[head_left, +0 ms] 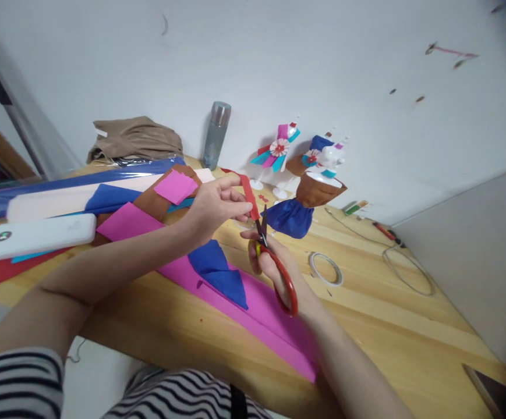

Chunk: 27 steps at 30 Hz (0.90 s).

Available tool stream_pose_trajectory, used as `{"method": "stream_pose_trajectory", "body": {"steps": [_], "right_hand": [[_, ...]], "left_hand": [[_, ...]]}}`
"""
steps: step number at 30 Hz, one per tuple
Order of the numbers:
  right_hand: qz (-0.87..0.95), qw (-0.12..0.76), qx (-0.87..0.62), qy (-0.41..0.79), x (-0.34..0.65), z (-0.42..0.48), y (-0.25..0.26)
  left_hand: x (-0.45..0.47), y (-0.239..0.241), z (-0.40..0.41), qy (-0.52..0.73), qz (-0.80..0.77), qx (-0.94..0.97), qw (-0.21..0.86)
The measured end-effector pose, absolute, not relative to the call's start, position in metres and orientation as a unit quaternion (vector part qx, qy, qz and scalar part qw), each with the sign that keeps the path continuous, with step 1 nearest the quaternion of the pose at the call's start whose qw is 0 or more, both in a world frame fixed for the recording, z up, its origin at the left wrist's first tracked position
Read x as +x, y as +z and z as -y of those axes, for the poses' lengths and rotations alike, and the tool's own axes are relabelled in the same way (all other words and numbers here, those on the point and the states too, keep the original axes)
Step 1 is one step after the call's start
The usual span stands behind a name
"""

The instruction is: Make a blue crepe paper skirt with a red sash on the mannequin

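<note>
My left hand (218,206) pinches a narrow red strip (249,196) of what looks like paper or felt, held up above the table. Red-handled scissors (285,279) are in my right hand (274,262), with the fingers through the loops. Their dark blades are parted and point up at the strip's lower end; whether they touch it I cannot tell. Beneath my hands lie a long magenta sheet (279,326) and a blue piece (220,273). Just past the blades stands a blue and brown figure (290,218) made of the same sort of material.
Small decorated figures on white stands (279,148) are at the back. A grey bottle (216,137) stands by the wall, beside folded brown cloth (137,138). A white power bank (38,235) and coloured sheets lie left. To the right are a tape roll (325,269) and a cable (392,267).
</note>
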State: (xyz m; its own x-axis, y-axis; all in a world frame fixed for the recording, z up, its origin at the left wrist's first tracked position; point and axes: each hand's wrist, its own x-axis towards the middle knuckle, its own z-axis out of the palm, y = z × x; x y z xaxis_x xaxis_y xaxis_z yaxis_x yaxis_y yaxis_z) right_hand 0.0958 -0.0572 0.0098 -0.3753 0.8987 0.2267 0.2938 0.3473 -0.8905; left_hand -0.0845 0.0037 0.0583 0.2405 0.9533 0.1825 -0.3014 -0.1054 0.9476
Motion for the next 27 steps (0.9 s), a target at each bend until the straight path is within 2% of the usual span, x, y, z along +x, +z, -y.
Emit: {"method": "stream_pose_trajectory", "body": {"steps": [12, 19, 27], "right_hand": [[0.718, 0.379, -0.466, 0.352, 0.091, 0.056, 0.012], [0.731, 0.34, -0.491, 0.331, 0.09, 0.056, 0.012], [0.734, 0.348, -0.471, 0.344, 0.092, 0.057, 0.012]], "left_hand": [[-0.08, 0.048, -0.007, 0.544, -0.3, 0.519, 0.587], [-0.079, 0.047, -0.006, 0.547, -0.304, 0.506, 0.593], [-0.078, 0.05, -0.004, 0.528, -0.312, 0.478, 0.628]]}}
